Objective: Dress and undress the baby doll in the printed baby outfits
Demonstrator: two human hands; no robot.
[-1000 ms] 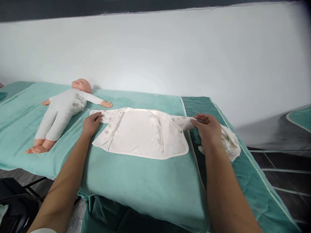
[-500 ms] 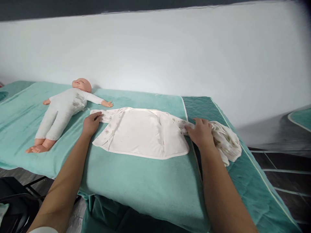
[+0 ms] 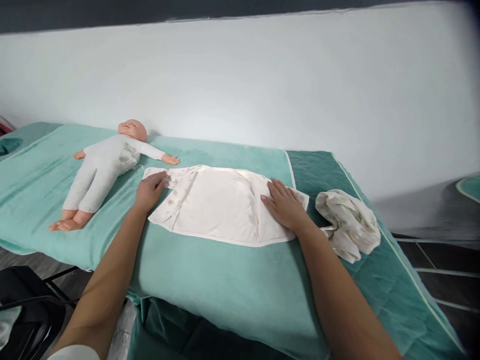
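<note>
A white baby shirt (image 3: 221,205) with small printed figures on its sleeve lies spread open on the green bed cover (image 3: 225,280). My right hand (image 3: 285,204) rests flat on the shirt's right part, fingers stretched out, covering some of the right sleeve. On the left sleeve lies my left hand (image 3: 150,191), its fingers loosely bent over the cloth and apart, without a visible grip. A baby doll (image 3: 107,165) in a white suit lies on its back to the left of the shirt, one arm stretched toward the sleeve.
A crumpled white printed cloth (image 3: 350,225) lies on the darker quilted cover (image 3: 378,285) at the right. The bed runs along a white wall (image 3: 240,85). A black chair (image 3: 30,305) stands by the bed's front left edge.
My right hand has moved left from the end of the right sleeve onto the shirt's side and flattened there. My left hand stays on the left sleeve. The view has shifted slightly.
</note>
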